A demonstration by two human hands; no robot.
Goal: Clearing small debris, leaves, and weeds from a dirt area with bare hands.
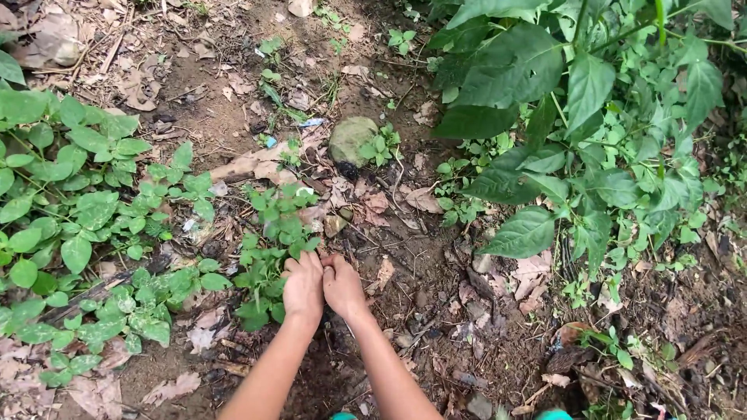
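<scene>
Crouching over bare dirt w/ both hands down side by side, thumbs touching. My left hand [303, 286] is curling its fingers round the base of a small leafy weed [268, 260], gripping it right at soil level. My right hand [342, 286] is pressing next to it, fingers bent into the ground; can't tell if it's got any stem. The weed's sitting just left of my knuckles. A mossy stone [350, 138] is lying further up, w/ dry leaves [373, 204] in between.
</scene>
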